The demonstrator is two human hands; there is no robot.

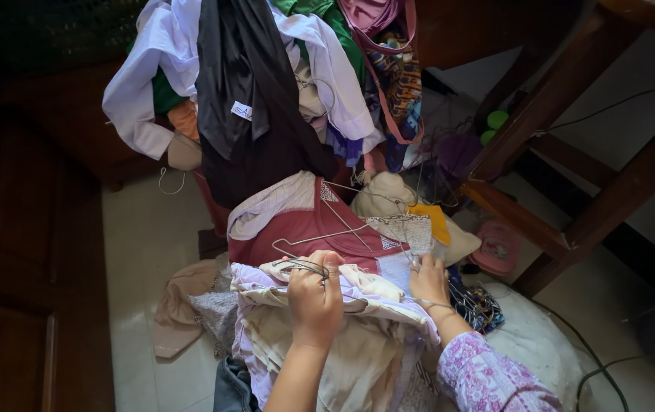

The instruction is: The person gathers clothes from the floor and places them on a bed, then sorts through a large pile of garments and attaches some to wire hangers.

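While clothes heap [266, 99] hangs ahead, blocking the floor view, my left hand [316, 301] is fisted around wire hangers [305, 265] on the cream garment [343, 343] in my lap. Right hand [428, 281] pinches the garment's edge. Loose hanger [320, 236] on the maroon shirt [305, 225] lies left-right, hook left. Pale tile floor [144, 244], wooden table legs [571, 191] right.

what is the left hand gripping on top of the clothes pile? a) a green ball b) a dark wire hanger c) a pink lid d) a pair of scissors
b: the left hand is closed around a dark wire hanger atop the cream garment.
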